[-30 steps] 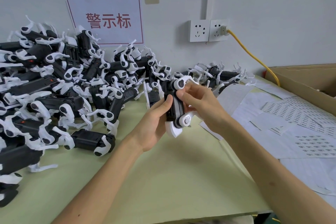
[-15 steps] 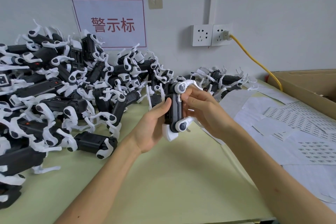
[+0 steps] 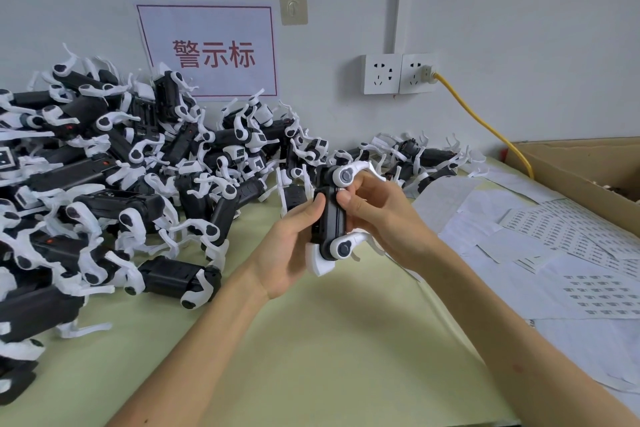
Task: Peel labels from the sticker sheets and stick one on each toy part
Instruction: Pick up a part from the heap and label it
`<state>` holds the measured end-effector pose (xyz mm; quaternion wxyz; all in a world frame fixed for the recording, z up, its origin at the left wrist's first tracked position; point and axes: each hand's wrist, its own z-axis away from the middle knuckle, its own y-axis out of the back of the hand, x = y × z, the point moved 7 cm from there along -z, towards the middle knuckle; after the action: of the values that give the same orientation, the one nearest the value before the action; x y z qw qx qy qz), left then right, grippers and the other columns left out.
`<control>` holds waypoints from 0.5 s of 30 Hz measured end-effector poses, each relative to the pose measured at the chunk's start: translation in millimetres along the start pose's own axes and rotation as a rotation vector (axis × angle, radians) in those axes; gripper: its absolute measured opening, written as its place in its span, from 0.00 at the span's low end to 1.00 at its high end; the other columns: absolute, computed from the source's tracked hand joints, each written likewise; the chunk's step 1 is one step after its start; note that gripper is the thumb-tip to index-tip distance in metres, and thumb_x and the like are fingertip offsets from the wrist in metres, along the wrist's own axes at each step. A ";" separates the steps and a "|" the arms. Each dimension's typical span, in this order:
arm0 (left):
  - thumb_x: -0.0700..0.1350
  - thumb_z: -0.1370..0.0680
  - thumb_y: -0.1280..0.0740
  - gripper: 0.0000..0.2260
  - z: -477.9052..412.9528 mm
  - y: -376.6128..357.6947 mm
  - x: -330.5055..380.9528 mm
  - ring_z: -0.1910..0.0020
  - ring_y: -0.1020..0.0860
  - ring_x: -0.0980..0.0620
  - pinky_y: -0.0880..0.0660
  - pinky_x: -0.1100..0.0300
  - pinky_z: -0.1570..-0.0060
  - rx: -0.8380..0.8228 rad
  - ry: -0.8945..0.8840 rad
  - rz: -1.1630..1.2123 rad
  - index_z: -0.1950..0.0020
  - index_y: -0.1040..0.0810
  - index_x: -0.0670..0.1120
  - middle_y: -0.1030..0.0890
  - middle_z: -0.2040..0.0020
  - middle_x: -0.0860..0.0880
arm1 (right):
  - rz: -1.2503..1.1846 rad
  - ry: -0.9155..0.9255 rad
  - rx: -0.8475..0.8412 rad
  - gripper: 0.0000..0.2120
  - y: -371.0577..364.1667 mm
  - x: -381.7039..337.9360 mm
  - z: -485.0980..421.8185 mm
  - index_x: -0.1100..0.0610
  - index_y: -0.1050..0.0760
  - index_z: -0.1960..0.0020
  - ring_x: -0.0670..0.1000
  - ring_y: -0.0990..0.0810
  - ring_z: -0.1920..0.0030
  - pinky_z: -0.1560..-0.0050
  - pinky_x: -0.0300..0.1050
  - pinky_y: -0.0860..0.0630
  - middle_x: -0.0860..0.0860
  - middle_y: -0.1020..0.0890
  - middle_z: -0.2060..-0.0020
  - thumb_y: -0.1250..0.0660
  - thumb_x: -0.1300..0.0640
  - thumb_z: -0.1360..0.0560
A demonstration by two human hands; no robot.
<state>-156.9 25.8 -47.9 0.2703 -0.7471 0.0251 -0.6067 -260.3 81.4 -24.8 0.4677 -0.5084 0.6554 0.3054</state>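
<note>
Above the pale green table (image 3: 329, 340), both hands hold one black-and-white toy part (image 3: 333, 222) upright. The left hand (image 3: 287, 246) wraps it from the side with fingers curled behind and thumb on the front. The right hand (image 3: 384, 215) grips the other side, thumb pressed on the black body. A big pile of toy parts (image 3: 121, 184) lies to the left, and sticker sheets (image 3: 554, 253) are spread out on the right beside a cardboard box (image 3: 588, 170).

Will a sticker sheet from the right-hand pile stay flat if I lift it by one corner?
Probably not: the sticker sheets look paper-thin, so one would likely droop. They overlap loosely, so neighbours may slide along.
</note>
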 end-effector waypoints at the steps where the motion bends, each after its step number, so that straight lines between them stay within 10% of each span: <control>1: 0.56 0.23 0.33 0.16 0.0 0.9 -0.3 0.43 0.17 0.54 0.21 0.61 0.44 0.001 0.007 -0.002 0.40 0.14 0.52 0.15 0.42 0.51 | -0.013 0.004 -0.008 0.10 0.3 0.1 -0.5 0.54 0.25 0.61 0.59 0.24 0.58 0.57 0.47 0.24 0.60 0.23 0.59 0.25 0.51 0.28; 15: 0.57 0.24 0.31 0.17 -5.2 8.0 -2.8 0.42 0.18 0.51 0.24 0.53 0.36 0.007 -0.005 0.029 0.41 0.13 0.49 0.15 0.41 0.47 | 0.001 0.091 0.007 0.10 9.1 -7.4 -3.9 0.62 0.27 0.56 0.52 0.24 0.65 0.59 0.43 0.24 0.53 0.23 0.65 0.25 0.61 0.27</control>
<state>-160.2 18.1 -53.2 0.2818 -0.7472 0.0332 -0.6010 -269.8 83.5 -17.2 0.4389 -0.5198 0.6775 0.2798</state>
